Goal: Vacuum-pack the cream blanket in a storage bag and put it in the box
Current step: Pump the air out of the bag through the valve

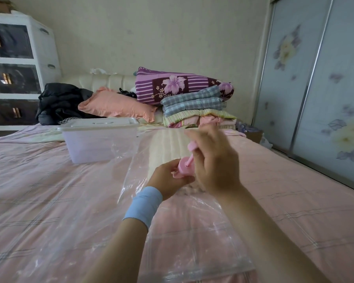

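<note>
Pink plastic pump (183, 168), round body clasped in left hand (167, 180), thin rod pinched by right hand (215, 160), over crinkly clear bag (192, 231).

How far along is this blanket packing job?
Done: the cream quilted blanket appears to lie inside the clear plastic storage bag. In hand: the left hand grips a small pink hand pump while the right hand holds its plunger. Left: the bag looks slack, and the translucent lidded plastic box stands closed nearby.
</note>
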`<state>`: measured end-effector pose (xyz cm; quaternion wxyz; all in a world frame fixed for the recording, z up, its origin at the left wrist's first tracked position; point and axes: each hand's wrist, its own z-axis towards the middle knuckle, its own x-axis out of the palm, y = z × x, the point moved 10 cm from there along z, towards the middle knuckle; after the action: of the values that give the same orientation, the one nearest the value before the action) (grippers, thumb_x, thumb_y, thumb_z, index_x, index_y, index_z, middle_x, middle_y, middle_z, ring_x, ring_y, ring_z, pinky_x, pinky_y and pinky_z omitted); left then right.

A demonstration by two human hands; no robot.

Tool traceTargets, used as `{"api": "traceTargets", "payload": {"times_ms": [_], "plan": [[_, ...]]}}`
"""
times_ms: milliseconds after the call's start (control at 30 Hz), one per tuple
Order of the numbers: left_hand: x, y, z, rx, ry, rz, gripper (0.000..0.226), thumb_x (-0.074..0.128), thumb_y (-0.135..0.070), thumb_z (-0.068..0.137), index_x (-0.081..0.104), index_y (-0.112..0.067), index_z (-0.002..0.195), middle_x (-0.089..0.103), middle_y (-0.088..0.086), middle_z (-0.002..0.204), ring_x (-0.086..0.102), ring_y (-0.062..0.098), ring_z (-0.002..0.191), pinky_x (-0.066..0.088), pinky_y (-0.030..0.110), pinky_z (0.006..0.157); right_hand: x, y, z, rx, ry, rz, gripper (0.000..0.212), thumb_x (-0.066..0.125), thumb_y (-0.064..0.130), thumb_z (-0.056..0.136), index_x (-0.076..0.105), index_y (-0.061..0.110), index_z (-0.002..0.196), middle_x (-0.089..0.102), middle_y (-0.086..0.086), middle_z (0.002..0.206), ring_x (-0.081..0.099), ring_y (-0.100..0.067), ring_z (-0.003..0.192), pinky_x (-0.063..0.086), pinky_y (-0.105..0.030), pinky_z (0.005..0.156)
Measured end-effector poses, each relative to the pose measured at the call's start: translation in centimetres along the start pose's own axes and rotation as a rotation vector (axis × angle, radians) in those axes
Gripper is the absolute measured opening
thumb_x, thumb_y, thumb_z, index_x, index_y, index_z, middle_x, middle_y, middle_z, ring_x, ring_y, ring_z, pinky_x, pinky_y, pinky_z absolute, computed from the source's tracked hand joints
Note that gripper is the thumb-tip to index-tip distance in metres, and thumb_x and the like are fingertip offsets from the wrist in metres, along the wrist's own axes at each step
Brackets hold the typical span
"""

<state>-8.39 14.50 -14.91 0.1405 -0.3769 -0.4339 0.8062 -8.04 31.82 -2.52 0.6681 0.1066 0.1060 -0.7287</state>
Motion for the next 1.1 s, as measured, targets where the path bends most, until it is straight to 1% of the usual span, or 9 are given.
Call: {"api": "traceTargets", "payload": {"times_ms": [100,167,300,400,467,633,700,900,1100], "plan": [[0.3,-1.7,-0.6,0.052,0.009,0.015,0.023,0.062,-0.055,0.057,0.062,-0.049,0.080,0.066,-0.015,0.090,0.064,0.011,0.091,0.053,0.034,0.088,5.1,-2.2,-3.3,0.077,0.322,-0.052,0.045,0.037,0.027,0.091,0.068,0.020,0.123,0.060,-0.001,0.107,0.058,-0.022,0.091,0.055,-0.037,0.058],[0.2,-2.2,-0.6,0.095,-0.017,0.037,0.020,0.067,-0.052,0.064,0.059,-0.050,0.082,0.062,-0.014,0.100,0.062,0.012,0.094,0.051,0.037,0.091,5.2,-2.4,-3.0,0.079,0.353,-0.034,0.047,0.035,0.027,0.090,0.068,0.021,0.123,0.060,0.000,0.109,0.059,-0.021,0.093,0.056,-0.038,0.062],[-0.5,-1.6,-0.1,0.088,-0.074,-0.016,0.053,0.082,-0.036,0.072,0.055,-0.050,0.116,0.066,-0.012,0.108,0.063,0.012,0.101,0.051,0.036,0.095,-2.0,-0.8,2.0,0.021,-0.056,0.042,0.034,0.045,0.014,0.096,0.072,0.011,0.117,0.064,-0.005,0.103,0.058,-0.022,0.093,0.051,-0.032,0.069],[-0.2,-1.9,0.0,0.107,-0.051,0.029,0.052,0.078,-0.043,0.070,0.054,-0.053,0.114,0.066,-0.016,0.107,0.062,0.013,0.102,0.051,0.039,0.094,-5.1,-0.2,3.1,0.009,-0.265,0.027,0.031,0.044,0.014,0.101,0.072,0.006,0.113,0.064,-0.009,0.101,0.058,-0.024,0.092,0.045,-0.027,0.073],[0.0,-1.8,0.0,0.099,-0.039,0.024,0.046,0.075,-0.048,0.065,0.058,-0.054,0.108,0.066,-0.017,0.105,0.063,0.015,0.099,0.052,0.043,0.091,-2.8,-0.7,1.6,0.066,-0.177,0.015,0.032,0.044,0.014,0.098,0.072,0.009,0.114,0.063,-0.007,0.105,0.057,-0.024,0.095,0.047,-0.028,0.072],[0.2,-1.6,-0.5,0.037,-0.011,-0.040,0.040,0.061,-0.053,0.055,0.062,-0.043,0.094,0.068,-0.008,0.095,0.066,0.017,0.094,0.055,0.044,0.086,6.2,-2.4,-3.7,0.119,0.423,-0.029,0.048,0.031,0.028,0.087,0.070,0.021,0.114,0.060,0.002,0.109,0.057,-0.022,0.094,0.055,-0.040,0.069],[0.1,-1.8,-0.4,0.067,-0.033,-0.041,0.040,0.068,-0.052,0.060,0.061,-0.048,0.099,0.068,-0.010,0.099,0.065,0.016,0.095,0.054,0.043,0.088,5.3,-2.6,-2.2,0.137,0.382,0.040,0.049,0.030,0.027,0.087,0.071,0.020,0.115,0.061,0.002,0.109,0.056,-0.021,0.098,0.052,-0.036,0.074],[-0.3,-1.3,0.2,0.101,-0.026,-0.041,0.042,0.079,-0.048,0.066,0.063,-0.054,0.105,0.068,-0.018,0.105,0.063,0.008,0.100,0.053,0.038,0.093,-1.4,-0.8,2.0,0.038,-0.092,0.011,0.027,0.051,0.012,0.094,0.074,0.009,0.107,0.066,-0.004,0.101,0.059,-0.021,0.093,0.048,-0.027,0.071],[-0.3,-2.1,0.1,0.086,-0.041,-0.063,0.025,0.061,-0.058,0.060,0.062,-0.050,0.083,0.069,-0.013,0.086,0.065,0.011,0.089,0.054,0.040,0.088,6.2,-2.7,-2.1,0.160,0.361,0.018,0.052,0.031,0.030,0.088,0.070,0.018,0.121,0.064,0.000,0.111,0.058,-0.020,0.098,0.056,-0.043,0.072]]}}
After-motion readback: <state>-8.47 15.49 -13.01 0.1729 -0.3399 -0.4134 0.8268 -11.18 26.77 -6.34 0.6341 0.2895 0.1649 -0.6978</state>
